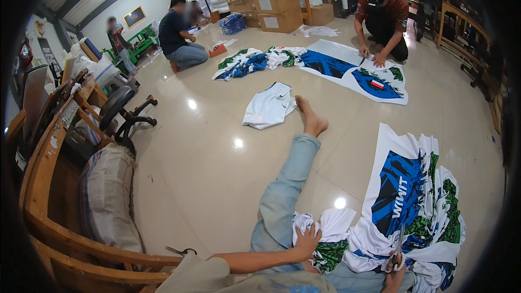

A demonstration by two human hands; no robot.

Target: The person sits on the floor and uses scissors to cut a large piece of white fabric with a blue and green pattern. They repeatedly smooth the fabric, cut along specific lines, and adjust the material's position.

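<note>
Printed fabric (399, 190) in white, blue, black and green lies in a rumpled heap on the floor to my right and across my lap. My right hand (394, 280) is closed around the handles of a pair of scissors (399, 261), whose blades point away over the heap. My left hand (307, 241) grips a bunch of white fabric (304, 222) near my knee, its fingers curled over the cloth. Green patterned cloth (330, 255) lies between the hands. Whether the blades are parted is hard to make out.
A folded white garment (268, 106) lies by my outstretched foot. Ahead, a co-worker (381, 19) crouches over another printed piece (331, 65). More people sit farther back left. A second pair of scissors (182, 250) lies beside the wooden frame (103, 245) at my left.
</note>
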